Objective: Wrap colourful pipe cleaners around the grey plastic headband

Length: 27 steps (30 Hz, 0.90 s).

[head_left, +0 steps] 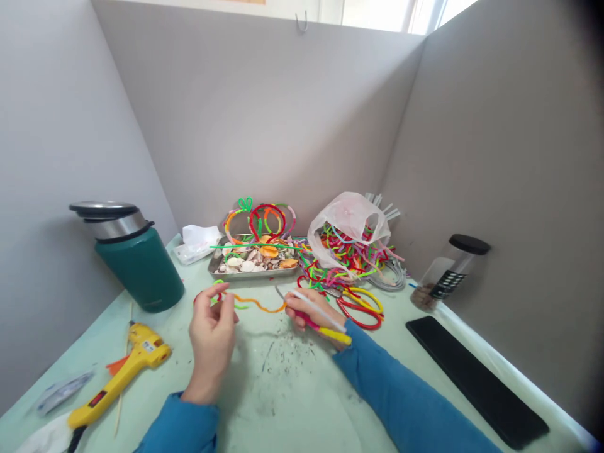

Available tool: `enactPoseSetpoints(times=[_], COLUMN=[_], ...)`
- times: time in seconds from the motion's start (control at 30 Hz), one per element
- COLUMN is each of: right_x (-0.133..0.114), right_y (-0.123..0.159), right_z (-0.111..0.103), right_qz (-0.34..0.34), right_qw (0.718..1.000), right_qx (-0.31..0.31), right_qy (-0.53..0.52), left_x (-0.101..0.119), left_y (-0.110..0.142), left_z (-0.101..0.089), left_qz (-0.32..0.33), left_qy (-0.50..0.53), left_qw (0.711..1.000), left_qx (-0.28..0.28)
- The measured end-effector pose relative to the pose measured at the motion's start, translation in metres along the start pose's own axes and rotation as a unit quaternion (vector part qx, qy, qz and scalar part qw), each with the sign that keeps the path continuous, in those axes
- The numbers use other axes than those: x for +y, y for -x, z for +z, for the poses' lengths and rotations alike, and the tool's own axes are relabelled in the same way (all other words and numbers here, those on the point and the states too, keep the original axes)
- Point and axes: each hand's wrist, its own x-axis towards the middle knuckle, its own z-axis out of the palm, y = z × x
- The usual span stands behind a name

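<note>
A wavy orange pipe cleaner (258, 304) stretches between my two hands above the table. My left hand (211, 330) pinches its left part, where red and bright green pipe cleaner pieces show around the fingertips. The fingers of my right hand (306, 308) are closed at the strand's right end. That hand also has a tool with a pink and yellow handle (334, 335) and a translucent white stick (321, 309) in it. A thin grey tip pokes out past its fingers; what it belongs to is unclear. Scissors with red and yellow handles (363, 308) lie just beyond my right hand.
Shells fill a metal tray (255, 274) at the back, with pipe cleaner rings (268, 220) behind. Pipe cleaners spill from a plastic bag (346, 207). A green bottle (141, 270) and yellow glue gun (120, 380) are left; a clear jar (443, 277) and black slab (476, 380) right.
</note>
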Motion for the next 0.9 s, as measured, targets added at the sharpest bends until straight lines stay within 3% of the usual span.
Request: enactPoseSetpoints(times=[0.07,0.13,0.2,0.3,0.4,0.57,0.9], right_x=[-0.002,-0.004,-0.005,-0.006,-0.007,-0.008,-0.008], right_y=[0.001,0.002,0.003,0.006,0.009,0.012,0.012], right_z=[-0.001,0.001,0.003,0.006,0.008,0.008,0.012], right_qz=[0.003,0.014,0.024,0.041,0.069,0.113,0.113], right_qw=[0.998,0.995,0.991,0.986,0.979,0.958,0.954], right_qx=[-0.021,-0.043,-0.069,-0.105,-0.145,-0.219,-0.206], right_qy=[-0.056,-0.092,-0.114,-0.125,-0.126,-0.148,-0.185], left_x=[-0.002,-0.006,-0.010,-0.011,-0.008,-0.006,-0.004], left_y=[-0.004,-0.006,-0.006,0.000,0.007,0.008,0.009], left_z=[-0.001,-0.001,0.002,0.008,0.012,0.011,0.009], left_qz=[-0.021,-0.051,-0.076,-0.101,-0.112,-0.103,-0.083], left_qy=[0.025,0.039,0.038,0.033,0.041,0.036,0.067], left_qw=[0.998,0.998,0.993,0.954,0.924,0.923,0.932], left_qx=[0.053,0.023,-0.082,-0.280,-0.362,-0.369,-0.348])
